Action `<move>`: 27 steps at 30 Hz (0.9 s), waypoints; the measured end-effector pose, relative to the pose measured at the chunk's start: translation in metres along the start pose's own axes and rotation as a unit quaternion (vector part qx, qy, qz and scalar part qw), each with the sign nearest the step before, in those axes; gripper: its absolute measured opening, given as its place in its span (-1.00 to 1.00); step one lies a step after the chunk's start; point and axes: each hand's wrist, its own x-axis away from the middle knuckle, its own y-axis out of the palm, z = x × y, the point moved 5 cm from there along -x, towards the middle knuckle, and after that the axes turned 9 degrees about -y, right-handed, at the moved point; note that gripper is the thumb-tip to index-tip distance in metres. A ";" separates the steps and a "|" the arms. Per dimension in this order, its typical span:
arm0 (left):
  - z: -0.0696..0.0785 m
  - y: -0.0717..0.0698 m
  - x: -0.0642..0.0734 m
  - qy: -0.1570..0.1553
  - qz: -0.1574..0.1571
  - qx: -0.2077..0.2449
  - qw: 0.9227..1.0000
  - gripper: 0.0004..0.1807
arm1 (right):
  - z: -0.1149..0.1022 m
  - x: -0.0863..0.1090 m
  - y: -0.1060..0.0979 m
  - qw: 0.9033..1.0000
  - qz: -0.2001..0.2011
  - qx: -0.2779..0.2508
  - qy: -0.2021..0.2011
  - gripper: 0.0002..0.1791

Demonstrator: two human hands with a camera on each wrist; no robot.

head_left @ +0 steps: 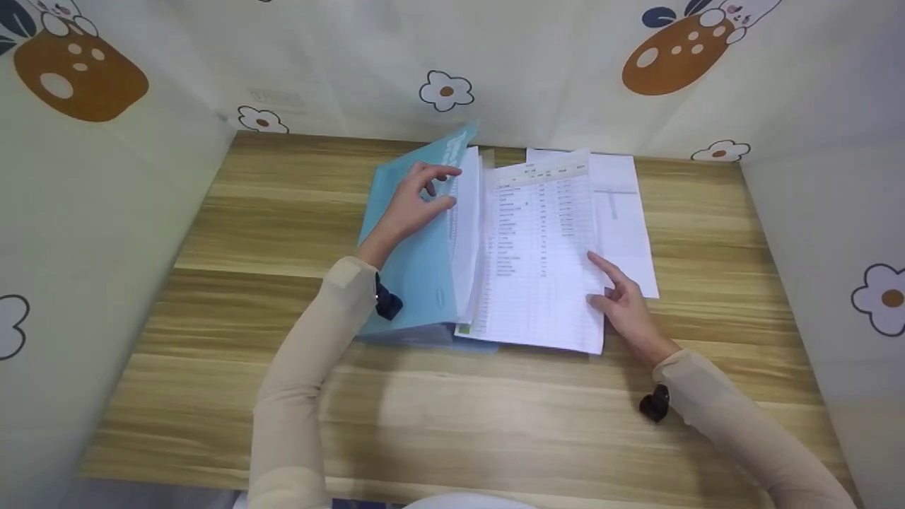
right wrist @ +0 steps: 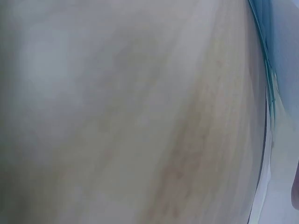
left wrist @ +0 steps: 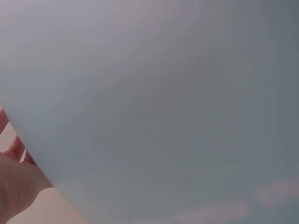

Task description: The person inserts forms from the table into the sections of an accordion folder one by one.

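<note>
A light-blue folder (head_left: 413, 261) lies on the table with its front cover raised to the left over a stack of white sheets (head_left: 464, 233). My left hand (head_left: 410, 205) is over that cover, thumb and forefinger bent apart near the stack's upper edge, nothing visible between them. In the left wrist view the cover (left wrist: 163, 112) fills most of the picture and partly hides the hand (left wrist: 21, 182). On the right lies a printed table sheet (head_left: 537, 297). My right hand (head_left: 629, 314) touches its right edge, with forefinger and thumb spread on the paper.
Another white sheet (head_left: 626, 219) lies partly under the printed one, to the right. The wooden table (head_left: 495, 424) meets patterned curtain-like walls (head_left: 339, 71) at the back and both sides. The right wrist view mostly shows blurred tabletop (right wrist: 140, 116).
</note>
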 end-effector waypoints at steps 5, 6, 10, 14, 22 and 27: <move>0.001 0.000 -0.001 0.003 -0.002 0.000 1.000 -0.56 | 0.003 -0.006 0.003 1.000 0.004 -0.023 0.004 -0.28; 0.001 0.000 -0.001 0.005 -0.003 0.001 1.000 -0.56 | 0.003 -0.007 0.005 0.999 0.005 -0.032 0.005 -0.28; 0.001 0.000 -0.002 0.008 -0.006 0.002 1.000 -0.57 | 0.003 -0.012 0.009 0.998 0.004 -0.068 0.015 -0.28; 0.001 0.001 -0.001 0.007 -0.007 0.000 1.000 -0.56 | 0.003 -0.016 0.010 0.997 0.009 -0.077 0.029 -0.28; 0.001 0.001 0.000 0.006 -0.002 0.004 1.000 -0.55 | 0.001 -0.021 0.009 0.996 0.022 -0.081 0.020 -0.29; 0.001 0.001 0.000 0.004 -0.001 0.001 1.000 -0.56 | 0.002 -0.019 0.014 0.995 0.017 -0.094 0.020 -0.29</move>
